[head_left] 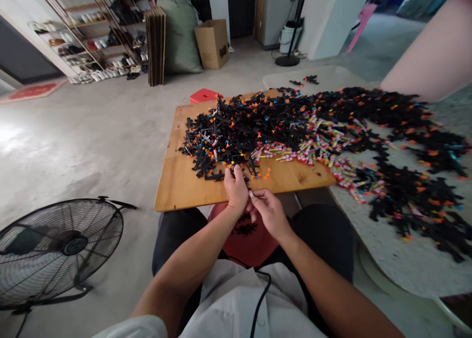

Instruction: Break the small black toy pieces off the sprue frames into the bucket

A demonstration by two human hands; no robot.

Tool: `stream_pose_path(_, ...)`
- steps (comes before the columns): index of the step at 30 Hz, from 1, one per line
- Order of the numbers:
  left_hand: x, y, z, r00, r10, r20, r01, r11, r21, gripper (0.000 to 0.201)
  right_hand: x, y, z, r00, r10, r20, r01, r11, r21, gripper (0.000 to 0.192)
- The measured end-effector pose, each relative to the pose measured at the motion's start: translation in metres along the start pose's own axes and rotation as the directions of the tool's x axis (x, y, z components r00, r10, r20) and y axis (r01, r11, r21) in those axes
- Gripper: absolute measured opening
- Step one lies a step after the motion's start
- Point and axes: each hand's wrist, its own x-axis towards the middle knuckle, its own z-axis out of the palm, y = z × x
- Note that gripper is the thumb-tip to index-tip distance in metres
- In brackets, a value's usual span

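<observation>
Head view: both hands are working close together just over the near edge of the wooden board [184, 181]. Right hand [272, 210] is pinching a small pink-and-white piece [251, 193] between thumb and fingertips. That piece is sitting between the two hands, close to the left palm. Left hand [236, 188] is curling, thumb up top; its fingers are mostly hiding the grip, so can't tell what it's closing on.

Red basin [258, 252] is sitting below the hands, between the knees, with black pieces [245, 227] lying in it. Big heap of black toy guns [243, 131] with orange and blue bits is covering the board's far half and spilling onto the speckled grey table [354, 225] at right. Small printed tubes [317, 144], pink and yellow, are lying along the heap's near side and running onto that table. A few orange bits [266, 173] are lying loose near the left hand.

Black fan [73, 244] is standing on the floor at left. Red stool [204, 96] is showing behind the board.
</observation>
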Motion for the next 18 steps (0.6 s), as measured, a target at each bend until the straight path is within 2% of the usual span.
stream_pose_path(3, 0.01, -0.004, -0.015, 0.992, 0.063, 0.105, -0.083, 0.976, 0.2, 0.042, 0.005, -0.008, -0.023, 0.991, 0.072, 0.113, -0.046, 0.976, -0.213, 0.035)
stream_pose_path(5, 0.021, -0.005, -0.027, 0.986, 0.058, 0.154, -0.109, 0.932, 0.346, 0.053, 0.013, -0.018, -0.042, 0.963, 0.124, 0.239, -0.01, 0.904, -0.426, 0.031)
stream_pose_path(6, 0.027, -0.005, -0.031, 0.985, 0.046, 0.166, -0.112, 0.903, 0.414, 0.059, 0.019, -0.024, -0.051, 0.953, 0.146, 0.266, 0.015, 0.853, -0.522, 0.03)
stream_pose_path(8, 0.038, -0.002, -0.034, 0.982, 0.041, 0.185, -0.137, 0.828, 0.544, 0.065, 0.038, -0.035, -0.065, 0.977, 0.107, 0.183, 0.046, 0.734, -0.678, 0.03)
stream_pose_path(10, 0.046, 0.003, -0.028, 0.975, 0.064, 0.215, -0.192, 0.733, 0.652, 0.059, 0.065, -0.045, -0.073, 0.998, -0.059, 0.016, 0.048, 0.587, -0.808, 0.026)
stream_pose_path(11, 0.049, 0.007, -0.023, 0.97, 0.079, 0.232, -0.222, 0.684, 0.695, 0.055, 0.08, -0.048, -0.074, 0.988, -0.153, -0.037, 0.044, 0.496, -0.867, 0.024)
stream_pose_path(13, 0.052, 0.014, -0.009, 0.957, 0.091, 0.274, -0.273, 0.596, 0.755, 0.051, 0.108, -0.054, -0.071, 0.968, -0.248, -0.039, 0.044, 0.32, -0.946, 0.027)
stream_pose_path(16, 0.057, 0.022, 0.009, 0.935, 0.083, 0.346, -0.341, 0.481, 0.807, 0.06, 0.136, -0.059, -0.061, 0.982, -0.185, 0.038, 0.059, 0.108, -0.992, 0.034)
stream_pose_path(18, 0.06, 0.023, 0.017, 0.922, 0.061, 0.381, -0.37, 0.418, 0.83, 0.063, 0.144, -0.061, -0.055, 0.989, -0.131, 0.068, 0.071, 0.016, -0.997, 0.034)
